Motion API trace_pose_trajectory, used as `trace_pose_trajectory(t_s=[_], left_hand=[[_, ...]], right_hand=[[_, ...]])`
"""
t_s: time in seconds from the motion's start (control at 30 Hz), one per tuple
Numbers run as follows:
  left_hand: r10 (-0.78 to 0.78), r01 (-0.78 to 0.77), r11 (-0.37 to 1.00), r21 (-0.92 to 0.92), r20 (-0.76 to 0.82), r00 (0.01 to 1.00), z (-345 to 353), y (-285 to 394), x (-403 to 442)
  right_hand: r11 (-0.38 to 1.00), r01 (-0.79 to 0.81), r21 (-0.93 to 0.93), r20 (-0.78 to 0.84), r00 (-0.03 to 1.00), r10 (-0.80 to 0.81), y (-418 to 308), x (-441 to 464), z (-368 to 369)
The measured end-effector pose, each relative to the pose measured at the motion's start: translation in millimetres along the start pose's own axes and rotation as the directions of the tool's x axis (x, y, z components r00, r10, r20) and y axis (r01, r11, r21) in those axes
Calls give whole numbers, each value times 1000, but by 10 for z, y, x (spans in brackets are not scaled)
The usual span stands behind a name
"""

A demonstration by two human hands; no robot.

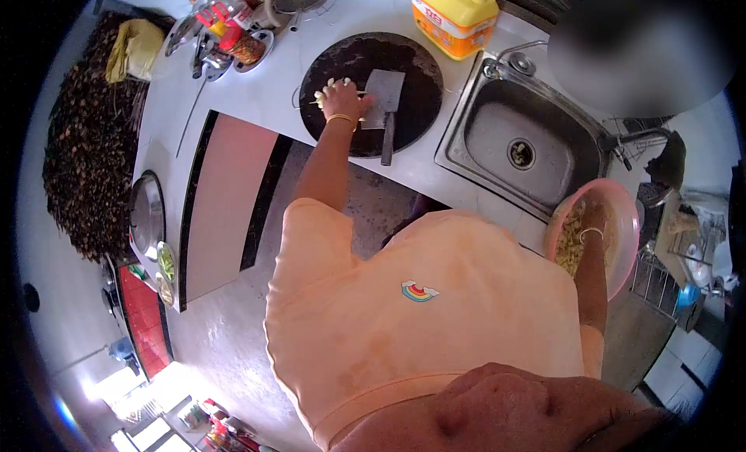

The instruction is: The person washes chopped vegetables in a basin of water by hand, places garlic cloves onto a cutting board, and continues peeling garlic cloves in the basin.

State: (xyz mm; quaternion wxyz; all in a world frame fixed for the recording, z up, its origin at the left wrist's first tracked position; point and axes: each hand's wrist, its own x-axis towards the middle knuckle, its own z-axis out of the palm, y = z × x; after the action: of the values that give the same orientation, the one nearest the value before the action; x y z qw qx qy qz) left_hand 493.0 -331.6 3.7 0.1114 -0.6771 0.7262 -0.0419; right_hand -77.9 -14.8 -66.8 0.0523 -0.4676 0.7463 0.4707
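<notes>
My left hand is over the round dark chopping board, its fingers curled down on pale chopped pieces. Its thumb points toward a cleaver, which lies flat on the board with its dark handle over the near edge. My right hand reaches down into a pink basin that holds yellowish chopped pieces. The fingers of this hand are hidden inside the basin.
A steel sink is set into the white counter right of the board. Behind stands a yellow jug. Jars, including a red-lidded one, are at the back left. A dark round blurred shape covers the upper right.
</notes>
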Motion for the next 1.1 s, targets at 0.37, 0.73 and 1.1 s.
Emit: trace_pose_trajectory(t_s=[0.37, 0.73, 1.1], left_hand=[[170, -141, 985, 99, -425, 889, -86, 618, -214], [674, -948, 145, -283, -673, 304, -1146, 3769, -1938], [904, -938, 269, -219, -278, 324, -136, 5502, -3123]], right_hand=[[573, -36, 818, -92, 977, 193, 241, -99, 679], [714, -87, 694, 58, 996, 66, 526, -321, 824], [470, 55, 881, -92, 994, 55, 897, -694, 892]])
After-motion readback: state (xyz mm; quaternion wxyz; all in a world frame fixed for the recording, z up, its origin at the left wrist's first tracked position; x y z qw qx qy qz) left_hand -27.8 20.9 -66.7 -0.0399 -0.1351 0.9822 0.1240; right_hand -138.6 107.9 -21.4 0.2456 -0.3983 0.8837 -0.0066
